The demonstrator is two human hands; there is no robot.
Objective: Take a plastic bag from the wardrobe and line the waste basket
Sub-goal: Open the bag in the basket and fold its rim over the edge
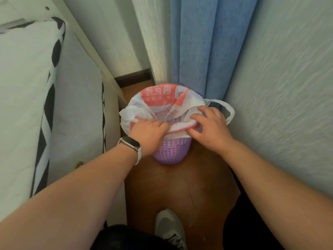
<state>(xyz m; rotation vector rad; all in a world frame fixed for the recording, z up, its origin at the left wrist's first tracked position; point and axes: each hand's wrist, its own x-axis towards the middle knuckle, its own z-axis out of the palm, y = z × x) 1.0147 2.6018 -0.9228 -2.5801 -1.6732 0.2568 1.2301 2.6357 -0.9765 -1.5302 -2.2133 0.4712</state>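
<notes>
A purple perforated waste basket (171,152) stands on the wooden floor in the corner. A white plastic bag with red print (162,98) sits inside it, its mouth spread over the far rim. One bag handle (228,110) hangs out to the right. My left hand (149,134), with a watch on the wrist, pinches the bag's edge at the near left rim. My right hand (210,127) grips the bag's edge at the near right rim. The basket's inside is hidden by the bag.
A bed with a white mattress and black-and-white trim (45,105) fills the left side. A blue curtain (207,47) hangs behind the basket, and a pale textured wall (288,87) is on the right. My shoe (169,230) rests on the floor below.
</notes>
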